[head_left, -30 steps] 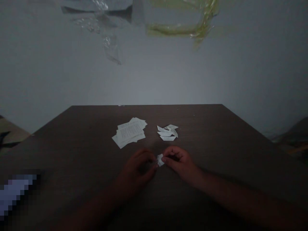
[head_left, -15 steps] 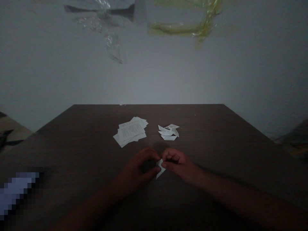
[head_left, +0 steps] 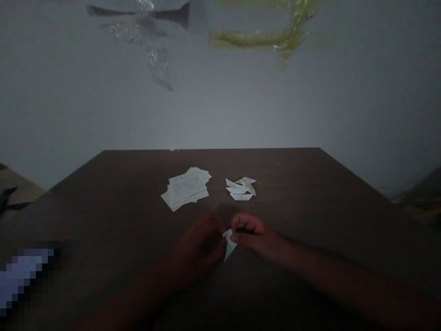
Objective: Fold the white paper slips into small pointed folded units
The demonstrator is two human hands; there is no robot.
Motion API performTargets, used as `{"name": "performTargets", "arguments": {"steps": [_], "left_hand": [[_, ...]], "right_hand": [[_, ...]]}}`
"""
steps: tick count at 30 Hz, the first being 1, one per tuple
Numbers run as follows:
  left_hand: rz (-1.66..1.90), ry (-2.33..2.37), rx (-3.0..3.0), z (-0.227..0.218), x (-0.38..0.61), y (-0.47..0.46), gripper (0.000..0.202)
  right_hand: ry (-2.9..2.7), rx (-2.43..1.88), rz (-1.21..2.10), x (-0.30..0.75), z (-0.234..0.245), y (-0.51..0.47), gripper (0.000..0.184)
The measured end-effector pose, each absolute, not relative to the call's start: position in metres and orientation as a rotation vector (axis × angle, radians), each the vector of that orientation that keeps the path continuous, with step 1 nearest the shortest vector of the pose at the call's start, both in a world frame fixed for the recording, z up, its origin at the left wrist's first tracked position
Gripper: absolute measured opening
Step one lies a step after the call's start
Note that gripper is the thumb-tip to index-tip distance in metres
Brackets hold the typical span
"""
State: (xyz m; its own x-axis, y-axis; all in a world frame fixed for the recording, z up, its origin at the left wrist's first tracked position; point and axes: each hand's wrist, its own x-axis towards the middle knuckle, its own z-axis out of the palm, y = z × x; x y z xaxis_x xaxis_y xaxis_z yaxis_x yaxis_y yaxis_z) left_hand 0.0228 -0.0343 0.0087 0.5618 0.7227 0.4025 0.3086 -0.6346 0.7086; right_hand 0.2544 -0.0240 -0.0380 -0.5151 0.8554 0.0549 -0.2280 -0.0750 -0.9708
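The folded paper slip (head_left: 228,245) has been tipped point-down, held at lower centre between the closed fingers (head_left: 234,237) of the left hand (head_left: 198,243) and right hand (head_left: 251,234).

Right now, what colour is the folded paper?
The folded paper is white, best seen in the head view.

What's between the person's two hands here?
The head view shows a folded white paper slip, gripped by both the left hand and the right hand.

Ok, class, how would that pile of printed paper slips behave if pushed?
The paper pile would probably fan out, not slide as one: its slips already lie askew. They look thin, so likely light and floppy, and may skid easily on the dark wooden table.
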Motion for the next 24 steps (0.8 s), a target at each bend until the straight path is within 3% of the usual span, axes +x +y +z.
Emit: {"name": "performTargets", "arguments": {"steps": [10,24], "left_hand": [[1.011,0.74,2.344,0.009,0.027,-0.041,0.021],[1.018,0.716,2.406,0.012,0.026,-0.049,0.022]], "right_hand": [[-1.395,-0.832,1.677,0.251,-0.029,-0.032,0.053],[-1.458,-0.837,1.662,0.25,-0.025,-0.038,0.047]]}}
